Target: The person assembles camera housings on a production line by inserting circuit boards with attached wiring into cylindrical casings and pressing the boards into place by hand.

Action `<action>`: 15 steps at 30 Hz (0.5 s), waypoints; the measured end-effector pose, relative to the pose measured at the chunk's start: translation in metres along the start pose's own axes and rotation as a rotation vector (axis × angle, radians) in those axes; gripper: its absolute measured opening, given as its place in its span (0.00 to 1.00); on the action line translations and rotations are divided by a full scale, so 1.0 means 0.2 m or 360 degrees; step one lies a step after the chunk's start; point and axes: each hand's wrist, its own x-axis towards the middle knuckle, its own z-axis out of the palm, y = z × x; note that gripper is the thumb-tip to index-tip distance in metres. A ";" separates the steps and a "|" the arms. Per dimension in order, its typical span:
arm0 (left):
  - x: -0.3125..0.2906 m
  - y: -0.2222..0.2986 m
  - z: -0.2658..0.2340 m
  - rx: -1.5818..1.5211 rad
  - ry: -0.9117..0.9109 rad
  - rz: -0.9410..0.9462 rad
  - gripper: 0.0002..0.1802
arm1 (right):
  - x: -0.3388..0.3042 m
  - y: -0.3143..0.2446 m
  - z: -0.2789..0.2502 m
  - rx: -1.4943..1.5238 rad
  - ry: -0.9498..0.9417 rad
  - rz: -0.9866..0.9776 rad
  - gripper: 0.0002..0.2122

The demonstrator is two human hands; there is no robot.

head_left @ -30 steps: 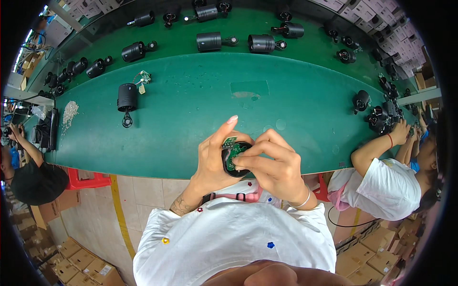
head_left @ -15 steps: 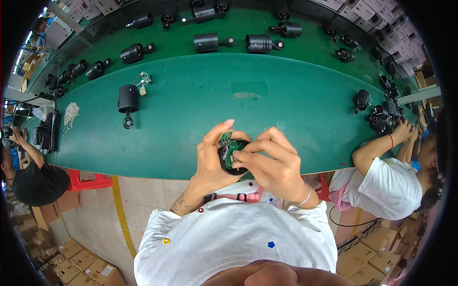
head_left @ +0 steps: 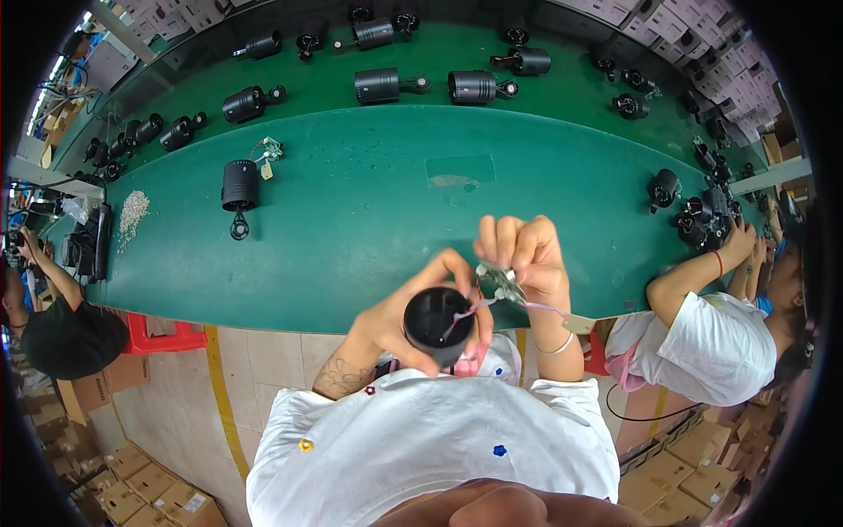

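A long green desk (head_left: 351, 220) carries rows of black cylindrical housings (head_left: 377, 85), one standing alone (head_left: 239, 184) near a pile of small pale parts (head_left: 133, 209). Co-workers (head_left: 716, 338) sit alongside; cardboard boxes (head_left: 140, 483) line the floor.

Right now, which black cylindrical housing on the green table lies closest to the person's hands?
The lone black housing left of centre on the near green surface, beside a small wired board; the others lie along the far strip.

Bare green table (head_left: 369, 220) lies open ahead of both hands, blocked only by a black cylinder housing (head_left: 239, 184) far left and camera parts (head_left: 702, 215) right.
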 end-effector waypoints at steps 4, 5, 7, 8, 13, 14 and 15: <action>0.00 -0.16 -0.02 -0.0697 -0.0218 -0.0050 0.44 | 0.01 0.05 -0.04 0.0260 -0.0261 -0.0062 0.10; -0.01 -0.18 -0.02 -0.0924 -0.0287 -0.0059 0.44 | 0.02 0.05 -0.04 0.0350 -0.0354 -0.0077 0.10; -0.02 -0.16 -0.01 -0.0874 -0.0212 -0.0067 0.42 | 0.00 0.00 -0.06 0.0192 -0.0346 -0.0039 0.10; -0.03 -0.14 0.00 -0.0810 -0.0129 -0.0060 0.41 | -0.01 -0.03 -0.08 0.0047 -0.0350 0.0011 0.10; -0.02 0.00 0.06 0.0479 0.0162 0.0060 0.35 | -0.04 -0.08 -0.08 -0.0278 -0.0172 0.0157 0.11; -0.01 0.04 0.07 0.1059 0.0219 0.0113 0.33 | -0.05 -0.08 -0.07 -0.0295 -0.0080 0.0182 0.11; -0.01 0.06 0.08 0.1640 0.0272 0.0165 0.31 | -0.06 -0.08 -0.06 -0.0312 0.0014 0.0206 0.12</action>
